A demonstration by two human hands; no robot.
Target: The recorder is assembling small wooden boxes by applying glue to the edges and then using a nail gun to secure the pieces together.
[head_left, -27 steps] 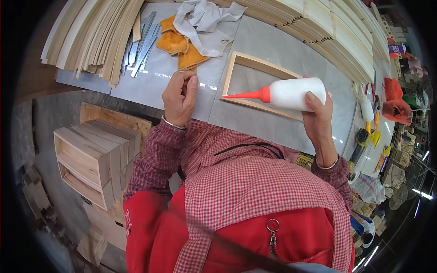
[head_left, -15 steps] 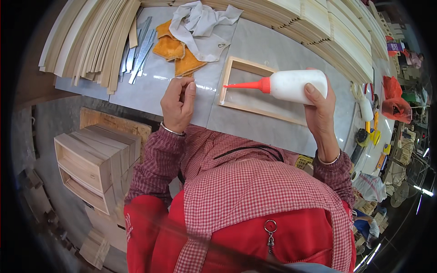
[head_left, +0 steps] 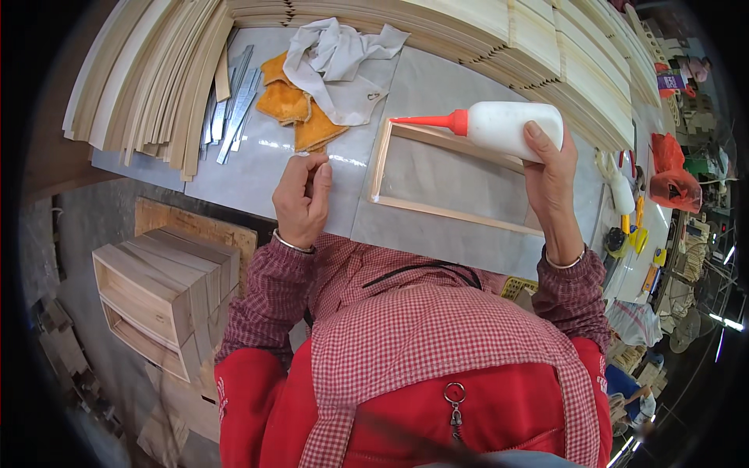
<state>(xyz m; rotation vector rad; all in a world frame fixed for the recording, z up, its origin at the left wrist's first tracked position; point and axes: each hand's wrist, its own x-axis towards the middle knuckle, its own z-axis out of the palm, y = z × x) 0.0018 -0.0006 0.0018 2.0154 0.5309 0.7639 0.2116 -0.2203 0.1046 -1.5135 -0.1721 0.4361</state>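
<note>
My right hand (head_left: 550, 168) is wrapped round a white squeeze bottle (head_left: 507, 129) with a long red nozzle (head_left: 427, 121), held on its side. The nozzle tip points left and is at the far left corner of a shallow rectangular wooden frame (head_left: 378, 160); whether it touches the wood I cannot tell. A small white spot shows at the frame's near left corner. Left of the frame, my left hand (head_left: 300, 199) is closed in a loose fist by the table's near edge, just below an orange cloth (head_left: 314, 134). Nothing shows between its fingers.
Stacked wooden strips (head_left: 148, 86) lie at the far left beside thin metal strips (head_left: 234, 109). A white cloth (head_left: 335, 62) overlaps the orange one. Grooved boards (head_left: 538, 47) line the back. Wooden boxes (head_left: 168, 288) stand low on the left; a red plastic bag (head_left: 672, 183) lies right.
The bottle's nozzle tip has moved from the frame's left side up to its far left corner. White now shows at the near left corner. The view has shifted slightly; my left hand stays closed.
</note>
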